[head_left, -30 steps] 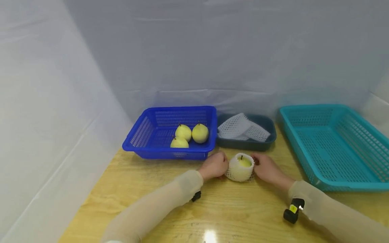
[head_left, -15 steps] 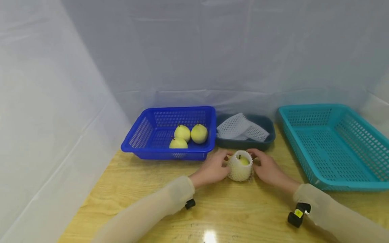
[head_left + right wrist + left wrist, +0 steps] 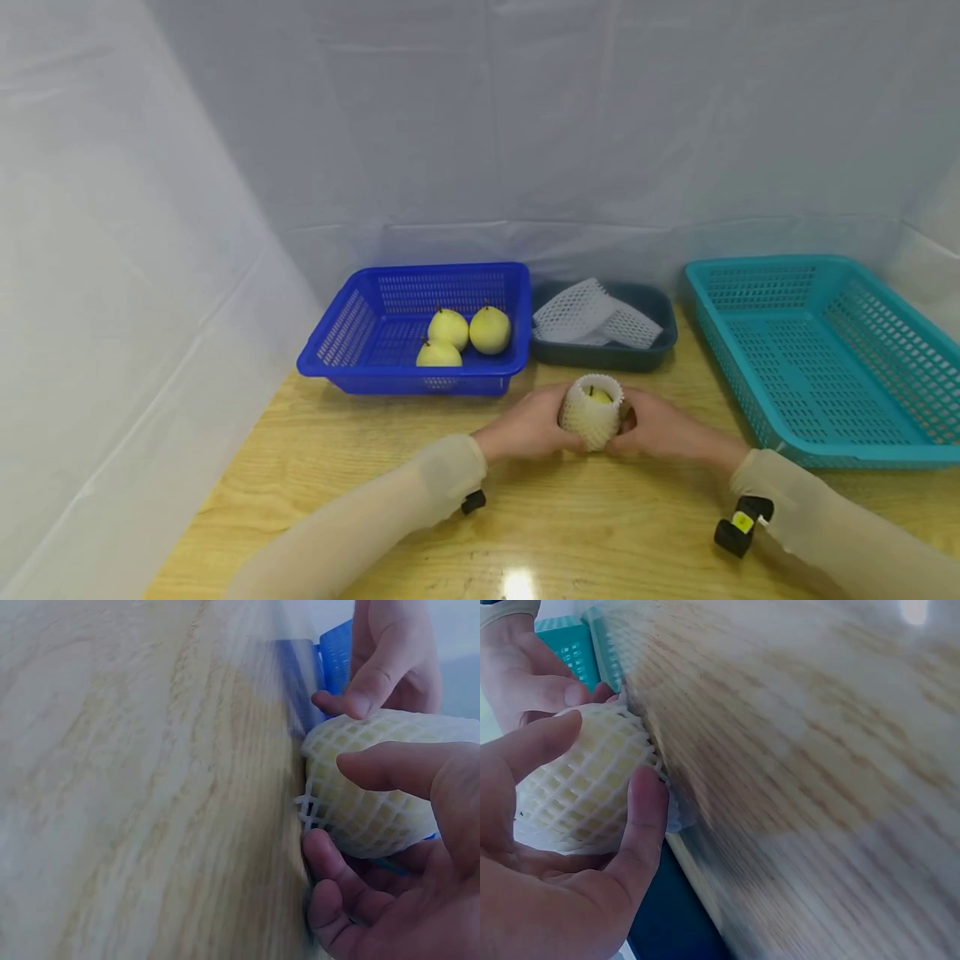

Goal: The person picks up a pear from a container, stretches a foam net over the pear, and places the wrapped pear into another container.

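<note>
Left hand [image 3: 531,423] and right hand [image 3: 654,423] curl round opposite sides of a pear [image 3: 598,396] in a foam net [image 3: 591,421], thumbs on the near side, forearms slanting inward. The pear sits stem-up on the table [image 3: 570,517], before the dark tray [image 3: 600,356].

Seeing a yellowish wood-grain table [image 3: 600,533], glossy top. Note 1 bright glare spot [image 3: 519,581] on the table's near part, small dark marks [image 3: 480,556] just beside. Closed in by creased sheeting on 3 sides of the table: grey back wall [image 3: 480,125] behind, horizontal crease [image 3: 450,223] low down; white left wall [image 3: 112,292] to its left; partly visible right wall [image 3: 941,267] to its right.
</note>
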`<state>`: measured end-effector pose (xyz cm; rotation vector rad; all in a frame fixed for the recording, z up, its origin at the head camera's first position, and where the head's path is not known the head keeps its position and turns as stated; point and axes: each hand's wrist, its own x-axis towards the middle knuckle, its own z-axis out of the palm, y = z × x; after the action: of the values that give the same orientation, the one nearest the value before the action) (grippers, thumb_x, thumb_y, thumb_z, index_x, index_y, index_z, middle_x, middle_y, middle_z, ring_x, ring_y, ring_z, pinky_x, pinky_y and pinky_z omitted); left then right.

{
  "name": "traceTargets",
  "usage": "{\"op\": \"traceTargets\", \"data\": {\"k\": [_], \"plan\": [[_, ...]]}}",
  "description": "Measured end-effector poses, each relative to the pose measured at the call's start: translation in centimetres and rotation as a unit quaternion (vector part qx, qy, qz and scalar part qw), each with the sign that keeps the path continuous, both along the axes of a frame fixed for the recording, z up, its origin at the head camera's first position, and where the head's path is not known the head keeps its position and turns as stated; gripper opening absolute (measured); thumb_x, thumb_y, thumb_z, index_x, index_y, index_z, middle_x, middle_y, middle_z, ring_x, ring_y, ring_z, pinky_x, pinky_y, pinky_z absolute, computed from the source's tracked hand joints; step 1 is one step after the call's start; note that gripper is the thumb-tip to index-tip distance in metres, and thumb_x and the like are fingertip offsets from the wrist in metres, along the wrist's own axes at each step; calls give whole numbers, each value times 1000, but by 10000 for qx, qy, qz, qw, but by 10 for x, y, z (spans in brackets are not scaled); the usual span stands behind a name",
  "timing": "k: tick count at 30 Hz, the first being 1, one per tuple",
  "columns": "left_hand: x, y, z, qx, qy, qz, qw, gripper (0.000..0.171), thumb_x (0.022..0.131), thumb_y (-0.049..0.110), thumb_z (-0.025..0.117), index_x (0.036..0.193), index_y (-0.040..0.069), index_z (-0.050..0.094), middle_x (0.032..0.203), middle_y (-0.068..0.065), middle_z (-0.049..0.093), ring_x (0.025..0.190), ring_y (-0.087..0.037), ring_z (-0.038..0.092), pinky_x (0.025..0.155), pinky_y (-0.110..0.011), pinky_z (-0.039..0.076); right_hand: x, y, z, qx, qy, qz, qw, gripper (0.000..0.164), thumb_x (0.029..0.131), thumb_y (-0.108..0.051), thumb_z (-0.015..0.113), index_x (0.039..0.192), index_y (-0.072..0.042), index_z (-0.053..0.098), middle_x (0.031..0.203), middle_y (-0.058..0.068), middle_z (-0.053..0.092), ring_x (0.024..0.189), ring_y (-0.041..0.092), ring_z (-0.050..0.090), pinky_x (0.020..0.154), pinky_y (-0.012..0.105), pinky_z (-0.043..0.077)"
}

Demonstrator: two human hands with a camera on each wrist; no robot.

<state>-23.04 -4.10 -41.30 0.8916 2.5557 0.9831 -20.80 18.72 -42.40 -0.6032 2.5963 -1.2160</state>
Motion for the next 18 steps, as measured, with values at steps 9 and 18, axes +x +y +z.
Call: {"op": "traceTargets", "data": {"k": [9, 18], "plan": [[-4, 4, -1, -342, 72, 17, 9994, 69, 74, 20, 87, 134, 7, 57, 119, -3, 67, 104, -11, 62, 93, -26, 51, -1, -4, -1, -26, -54, 1, 10000, 62, 71, -14, 85, 123, 4, 56, 84, 6, 60, 73, 17, 55, 59, 27, 48], [-4, 4, -4, -128, -332, 157, 9992, 76, 72, 8, 85, 139, 5, 49, 125, -7, 64, 109, -15, 59, 97, -31, 49, 0, -5, -1, -55, 289, 217, 9993, 78, 70, -17, 89, 136, 2, 52, 118, 11, 65, 104, 21, 60, 88, 32, 51]]}}
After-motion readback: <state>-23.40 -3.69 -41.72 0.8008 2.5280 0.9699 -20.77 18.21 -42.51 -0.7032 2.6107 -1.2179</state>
